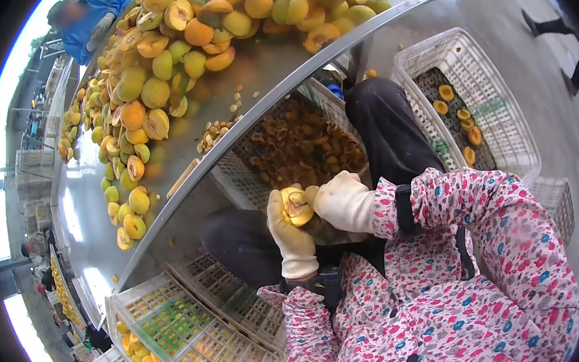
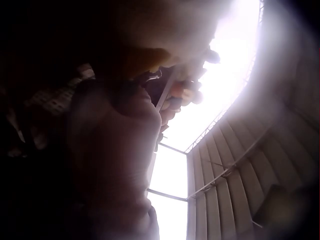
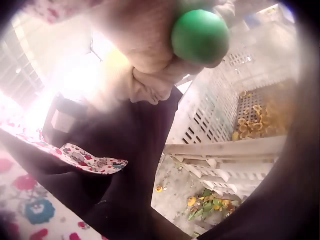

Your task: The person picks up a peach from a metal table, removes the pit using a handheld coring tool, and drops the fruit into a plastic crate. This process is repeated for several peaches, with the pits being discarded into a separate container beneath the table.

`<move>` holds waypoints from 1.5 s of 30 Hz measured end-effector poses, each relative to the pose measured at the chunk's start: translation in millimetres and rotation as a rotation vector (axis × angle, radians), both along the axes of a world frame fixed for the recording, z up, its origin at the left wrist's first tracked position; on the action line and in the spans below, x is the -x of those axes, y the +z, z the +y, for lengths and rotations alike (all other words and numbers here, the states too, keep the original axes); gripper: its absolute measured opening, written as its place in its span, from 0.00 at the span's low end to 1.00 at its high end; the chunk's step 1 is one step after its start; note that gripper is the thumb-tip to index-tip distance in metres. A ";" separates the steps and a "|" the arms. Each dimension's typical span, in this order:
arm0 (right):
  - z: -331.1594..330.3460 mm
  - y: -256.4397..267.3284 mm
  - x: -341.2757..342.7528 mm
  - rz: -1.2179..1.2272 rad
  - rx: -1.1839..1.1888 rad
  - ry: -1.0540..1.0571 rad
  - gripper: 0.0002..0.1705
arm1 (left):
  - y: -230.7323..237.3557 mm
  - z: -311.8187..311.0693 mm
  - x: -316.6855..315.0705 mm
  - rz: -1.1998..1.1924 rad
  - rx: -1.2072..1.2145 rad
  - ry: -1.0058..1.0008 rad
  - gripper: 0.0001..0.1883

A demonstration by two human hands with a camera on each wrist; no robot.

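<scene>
In the head view, my gloved left hand (image 1: 292,240) holds a yellow fruit (image 1: 296,206) whose cut face shows. My gloved right hand (image 1: 344,202) is curled up against the fruit's right side. A green rounded end (image 3: 200,36) of an object sticks out of the right hand (image 3: 155,47) in the right wrist view; the rest of it is hidden. Dark and blurred, the left wrist view shows the left hand (image 2: 120,150) below a yellow patch of fruit (image 2: 145,60). Beyond both hands, a crate holds brownish fruit pieces (image 1: 300,143).
Whole and halved fruits (image 1: 153,93) are heaped on a metal table (image 1: 218,95) with a raised rim. A white crate (image 1: 501,106) with a few halves stands at the right, and stacked crates (image 1: 178,319) at lower left. Someone in blue (image 1: 90,23) is across the table.
</scene>
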State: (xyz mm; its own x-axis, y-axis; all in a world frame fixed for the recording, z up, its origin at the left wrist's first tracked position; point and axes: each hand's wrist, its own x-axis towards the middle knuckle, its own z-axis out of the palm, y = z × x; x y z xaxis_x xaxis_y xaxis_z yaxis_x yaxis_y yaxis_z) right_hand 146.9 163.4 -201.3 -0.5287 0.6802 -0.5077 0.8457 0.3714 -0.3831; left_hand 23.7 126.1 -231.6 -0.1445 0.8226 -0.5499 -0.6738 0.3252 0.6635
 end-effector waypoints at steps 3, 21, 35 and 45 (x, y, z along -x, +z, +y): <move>-6.5 7.4 -3.3 0.049 0.088 -0.063 0.16 | 1.7 0.5 -0.4 0.122 -0.024 0.028 0.20; -17.4 -22.5 11.6 0.749 0.658 -0.531 0.15 | -7.5 6.6 1.0 0.569 -0.363 -0.193 0.12; -22.1 -99.7 -11.9 0.316 -0.292 0.583 0.09 | -17.1 -8.3 -1.7 0.520 -0.336 -0.407 0.14; -18.8 22.6 -10.5 0.803 0.776 -0.480 0.07 | 2.4 5.5 -10.0 0.253 -0.562 -0.042 0.14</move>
